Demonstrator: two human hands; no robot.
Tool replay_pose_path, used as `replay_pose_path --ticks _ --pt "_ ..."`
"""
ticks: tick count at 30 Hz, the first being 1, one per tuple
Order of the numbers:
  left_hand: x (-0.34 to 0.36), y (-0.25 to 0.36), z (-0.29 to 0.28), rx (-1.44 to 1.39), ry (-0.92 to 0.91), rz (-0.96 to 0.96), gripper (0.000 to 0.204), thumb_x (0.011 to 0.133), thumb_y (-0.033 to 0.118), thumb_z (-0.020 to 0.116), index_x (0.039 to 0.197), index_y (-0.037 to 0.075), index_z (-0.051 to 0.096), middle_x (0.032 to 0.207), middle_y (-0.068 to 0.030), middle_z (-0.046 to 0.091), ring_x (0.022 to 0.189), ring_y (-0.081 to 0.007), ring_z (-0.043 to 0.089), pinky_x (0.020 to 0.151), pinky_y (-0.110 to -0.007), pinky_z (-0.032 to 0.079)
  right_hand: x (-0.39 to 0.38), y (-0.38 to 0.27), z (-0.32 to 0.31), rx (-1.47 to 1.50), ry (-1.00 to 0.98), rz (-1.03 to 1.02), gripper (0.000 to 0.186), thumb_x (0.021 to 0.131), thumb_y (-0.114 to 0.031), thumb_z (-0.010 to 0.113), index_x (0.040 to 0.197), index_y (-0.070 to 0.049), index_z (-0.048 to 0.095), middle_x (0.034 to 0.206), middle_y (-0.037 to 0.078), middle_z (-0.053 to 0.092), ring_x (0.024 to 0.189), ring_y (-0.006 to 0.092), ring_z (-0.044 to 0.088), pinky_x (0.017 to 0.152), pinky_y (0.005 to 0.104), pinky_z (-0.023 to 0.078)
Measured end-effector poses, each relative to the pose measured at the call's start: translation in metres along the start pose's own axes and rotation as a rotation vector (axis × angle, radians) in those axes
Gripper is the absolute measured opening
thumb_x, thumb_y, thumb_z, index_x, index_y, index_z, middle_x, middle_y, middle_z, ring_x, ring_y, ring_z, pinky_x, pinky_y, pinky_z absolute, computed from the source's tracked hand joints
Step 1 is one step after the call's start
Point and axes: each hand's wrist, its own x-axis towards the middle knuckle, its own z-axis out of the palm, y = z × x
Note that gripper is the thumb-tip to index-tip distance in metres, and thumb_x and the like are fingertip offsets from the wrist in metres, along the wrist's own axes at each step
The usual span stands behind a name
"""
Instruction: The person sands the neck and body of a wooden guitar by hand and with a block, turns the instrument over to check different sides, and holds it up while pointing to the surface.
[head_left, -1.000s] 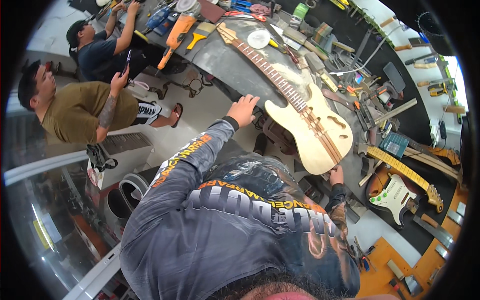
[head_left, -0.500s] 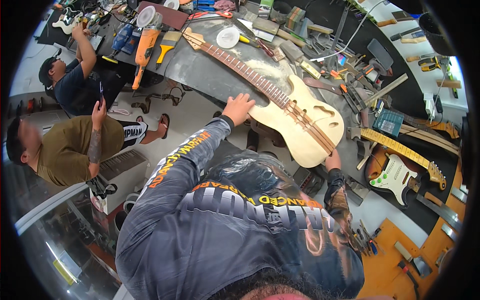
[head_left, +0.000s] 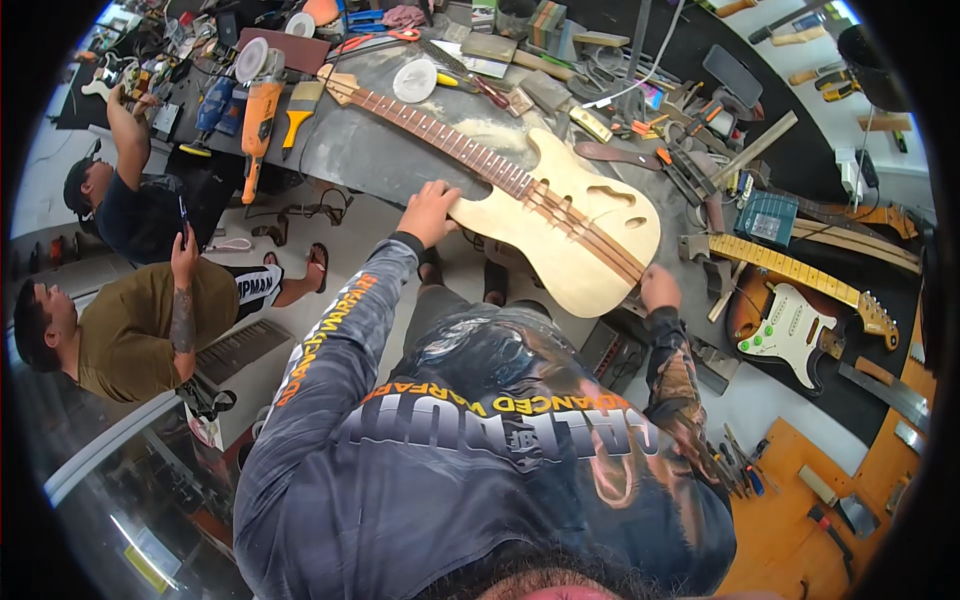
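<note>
An unfinished electric guitar (head_left: 585, 270) lies on the dark workbench, its pale wood body nearest me and its long fretted neck reaching to the far left. Brown stripes run along the body's middle, and it has routed hollows. My left hand (head_left: 430, 212) is closed on the body's horn at the left, thumb side toward the neck. At the body's rounded tail end is my right hand (head_left: 660, 288), its fingers curled against the edge; part of them is hidden. Pale dust lies on the bench beside the neck.
An orange power tool (head_left: 262, 125) and a yellow-handled brush (head_left: 300, 115) lie left of the headstock. A sunburst guitar (head_left: 795, 335) rests at the right. Two people (head_left: 130, 330) are at the left. Hand tools (head_left: 740, 465) lie at the lower right.
The whole view has shifted, so bench and guitar sit further left. My right hand has slid a little along the tail edge and shows more. The nearer person's head has turned.
</note>
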Motion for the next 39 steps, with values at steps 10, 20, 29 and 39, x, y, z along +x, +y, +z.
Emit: replay_pose_path --ticks 10,20,29,39 --pt "-0.004 0.031 -0.001 0.048 -0.078 -0.065 0.087 0.072 0.038 0.094 0.145 0.01 0.057 0.142 -0.0226 0.053 0.134 -0.0408 0.05 0.109 -0.052 0.046 0.141 -0.219 -0.027 0.086 0.063 -0.529 0.053 0.089 0.0 0.056 0.138 -0.017 0.064 0.139 0.022 0.061 0.136 0.0373 0.055 0.115 0.0479 0.045" --pt "0.0 0.024 0.012 -0.071 -0.003 -0.002 0.073 0.078 0.021 0.089 0.143 0.01 0.057 0.14 -0.0213 0.054 0.134 -0.0425 0.049 0.112 -0.049 0.045 0.205 -0.243 -0.028 -0.281 -0.043 -0.389 0.038 0.09 -0.011 0.064 0.127 -0.004 0.07 0.137 0.02 0.064 0.13 0.0357 0.061 0.104 0.0474 0.052" --pt "-0.002 0.023 0.009 -0.081 -0.004 0.007 0.072 0.078 0.021 0.089 0.141 0.011 0.056 0.139 -0.0194 0.056 0.132 -0.0415 0.05 0.108 -0.049 0.048 0.184 -0.148 -0.095 -0.173 0.371 -0.569 0.027 0.088 -0.017 0.067 0.114 -0.012 0.074 0.127 0.015 0.065 0.122 0.0359 0.062 0.099 0.0484 0.052" --pt "-0.004 0.022 0.01 -0.094 0.028 0.003 0.075 0.079 0.021 0.089 0.145 0.011 0.055 0.142 -0.0193 0.054 0.133 -0.0417 0.05 0.11 -0.049 0.047 0.108 -0.066 -0.058 -0.049 0.413 -0.328 0.03 0.084 -0.008 0.067 0.113 -0.011 0.07 0.122 0.016 0.06 0.118 0.0384 0.058 0.097 0.0495 0.05"
